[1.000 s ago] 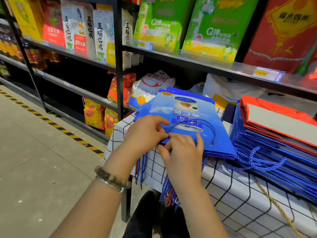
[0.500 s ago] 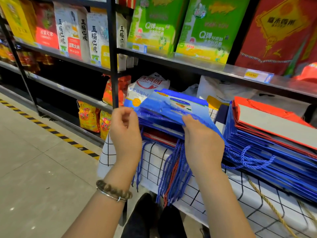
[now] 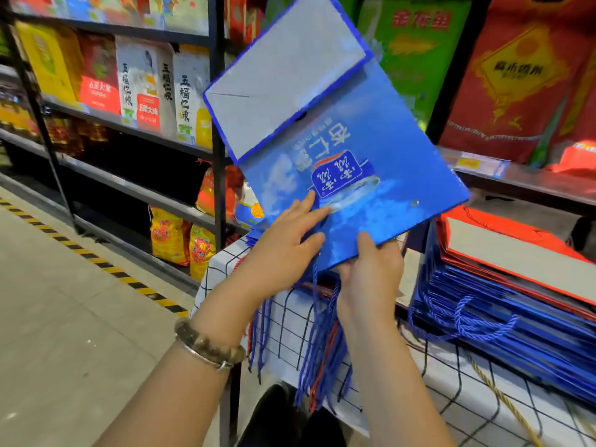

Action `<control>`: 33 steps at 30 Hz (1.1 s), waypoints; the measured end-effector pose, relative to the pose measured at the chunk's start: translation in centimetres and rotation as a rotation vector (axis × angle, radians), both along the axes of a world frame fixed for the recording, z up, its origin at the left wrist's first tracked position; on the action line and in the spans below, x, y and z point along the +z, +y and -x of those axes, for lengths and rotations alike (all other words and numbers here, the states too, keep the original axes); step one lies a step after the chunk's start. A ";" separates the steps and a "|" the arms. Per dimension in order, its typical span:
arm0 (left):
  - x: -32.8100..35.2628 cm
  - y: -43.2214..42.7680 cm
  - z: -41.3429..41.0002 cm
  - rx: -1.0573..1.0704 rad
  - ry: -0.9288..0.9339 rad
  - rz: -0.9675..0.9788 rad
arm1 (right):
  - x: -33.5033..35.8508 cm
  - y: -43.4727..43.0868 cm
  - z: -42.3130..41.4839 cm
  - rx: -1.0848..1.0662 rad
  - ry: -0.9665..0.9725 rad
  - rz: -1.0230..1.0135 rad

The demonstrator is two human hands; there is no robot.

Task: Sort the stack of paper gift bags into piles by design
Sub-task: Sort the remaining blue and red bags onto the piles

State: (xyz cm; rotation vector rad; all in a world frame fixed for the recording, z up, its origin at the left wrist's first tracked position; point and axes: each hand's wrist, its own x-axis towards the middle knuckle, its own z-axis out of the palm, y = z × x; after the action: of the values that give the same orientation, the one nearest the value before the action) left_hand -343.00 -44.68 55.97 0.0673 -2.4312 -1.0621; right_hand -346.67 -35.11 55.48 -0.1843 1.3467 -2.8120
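Left hand (image 3: 287,240) lies flat on the printed face of a glossy blue paper gift bag (image 3: 387,175), its fingers (image 3: 317,210) straight and spread, none curled round the sheet. Just beside it, the right hand (image 3: 371,272) pinches the bag's lower edge. Its thumb is on top, and the other fingers are tucked underneath and out of sight.

The bag rises up and away from both hands, tilted. Its print is upside down and smeared by blur, so the lettering is hard to read. Its folded grey base flap (image 3: 283,75) sits at the far end, and the topmost corner is cut off by the frame.

Below the hands a bundle of blue and red cord handles (image 3: 322,350) hangs over the edge of a table under a white black-checked cloth (image 3: 425,366). The pile they belong to is almost wholly hidden behind the hands and the raised bag.

To the right of the right hand, apart from it, lies a flat stack of blue bags (image 3: 532,317) with a red paper bag (image 3: 490,222) on top — cut off at the frame's side. A beaded bracelet (image 3: 206,345) circles the left wrist.
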 end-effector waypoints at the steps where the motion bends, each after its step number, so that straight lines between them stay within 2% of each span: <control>1: -0.4 -0.5 0.1 0.002 -0.041 0.009 | -1.0 -0.4 -0.3 0.046 -0.034 0.022; 4: -2.0 -1.4 0.1 -0.010 -0.199 0.026 | -3.0 -0.4 -0.7 0.178 -0.067 0.006; 7: -3.5 -2.5 0.3 0.063 -0.346 0.103 | -4.2 0.3 -0.6 0.259 -0.061 -0.283; 9: -3.6 -3.0 0.4 0.086 -0.367 0.126 | -4.9 1.0 -0.5 0.251 -0.051 -0.521; 11: -3.4 -3.1 0.5 0.079 -0.368 0.129 | -5.4 1.6 -0.8 0.292 -0.037 -0.660; 16: -3.2 -2.6 0.7 0.081 -0.363 0.179 | -6.3 0.5 -3.1 0.619 0.094 -0.917; 22: -3.3 -2.8 0.3 0.045 -0.356 0.128 | -6.3 -0.4 -3.4 0.723 0.140 -0.997; 28: -3.4 -3.8 0.0 0.053 -0.317 0.110 | -1.2 3.2 -1.8 0.604 0.175 -0.909; 30: -3.2 -4.0 -0.1 0.048 -0.324 0.130 | 0.8 4.4 -0.8 0.600 0.156 -0.798; 33: -2.6 -4.3 -0.4 0.019 -0.388 0.176 | 2.8 5.6 0.8 0.645 0.092 -0.467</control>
State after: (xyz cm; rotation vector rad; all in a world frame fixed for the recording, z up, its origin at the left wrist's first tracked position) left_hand -342.60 -48.96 53.36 0.2589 -2.8542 -0.8870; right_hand -347.47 -29.52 58.28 -0.6100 1.5605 -1.9398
